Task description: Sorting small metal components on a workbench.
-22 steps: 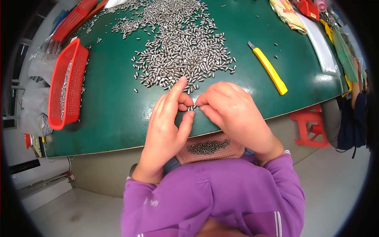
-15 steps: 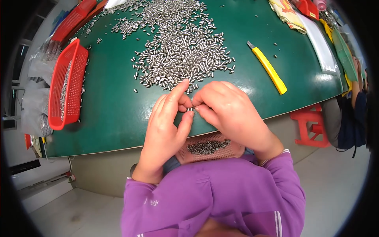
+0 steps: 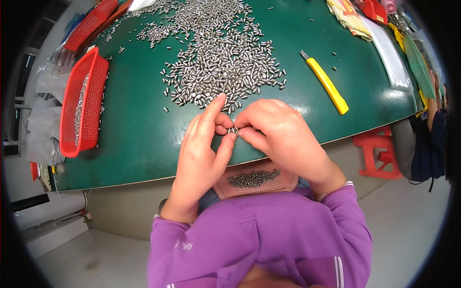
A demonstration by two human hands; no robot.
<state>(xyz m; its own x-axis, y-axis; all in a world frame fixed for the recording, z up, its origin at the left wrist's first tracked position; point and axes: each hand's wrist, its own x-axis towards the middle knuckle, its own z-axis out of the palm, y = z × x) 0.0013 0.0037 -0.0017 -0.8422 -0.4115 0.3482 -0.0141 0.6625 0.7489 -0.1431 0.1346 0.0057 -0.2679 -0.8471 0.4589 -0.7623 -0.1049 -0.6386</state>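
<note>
Close together over the table's near edge, my left hand (image 3: 199, 144) and my right hand (image 3: 276, 127) pinch a few small silvery metal pieces (image 3: 231, 130) between their fingertips. The pieces are partly covered by my fingers, so which hand grips which one is hard to make out. My left index finger points up toward a large heap of like metal pieces (image 3: 221, 62), small and bullet-shaped. Below my hands, at my lap, a pink mesh basket (image 3: 223, 192) holds a layer of such pieces.
A yellow box cutter (image 3: 327, 86), blade out, lies right of the heap on the green table (image 3: 139, 120). A red perforated basket (image 3: 69, 150) with metal pieces stands at the left. Plastic bags (image 3: 45, 125) sit beyond it. A red stool (image 3: 377, 156) is at the right.
Both hands stay almost in place, pinching together. My left fingers have shifted very slightly around the small metal pieces.
</note>
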